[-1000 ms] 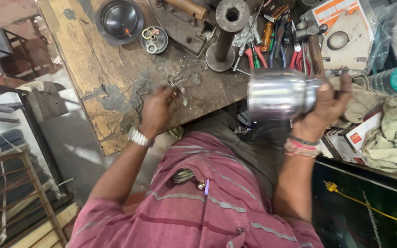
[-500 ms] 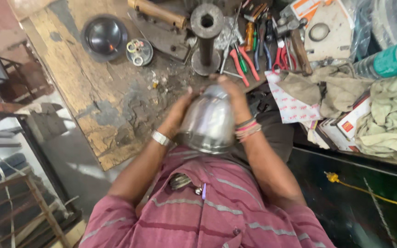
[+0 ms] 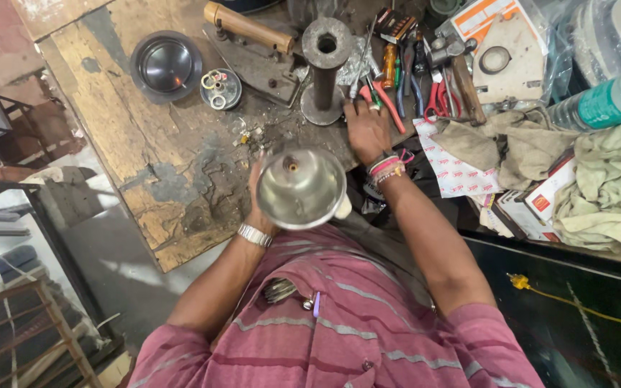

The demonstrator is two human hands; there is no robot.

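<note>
— While your left hand [image 3: 259,205] keeps its grip clenched round the steel vessel [image 3: 300,188] at the tabletop [image 3: 159,151] edge, what then?
— Steady it; your right hand [image 3: 368,129], released, lies at two o'clock among pliers [image 3: 386,100].

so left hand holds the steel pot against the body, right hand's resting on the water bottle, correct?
Not quite. In the head view the left hand does hold the steel pot, but the right hand is on the bench among the tools, by the iron stand. The water bottle lies far off, untouched.
</note>
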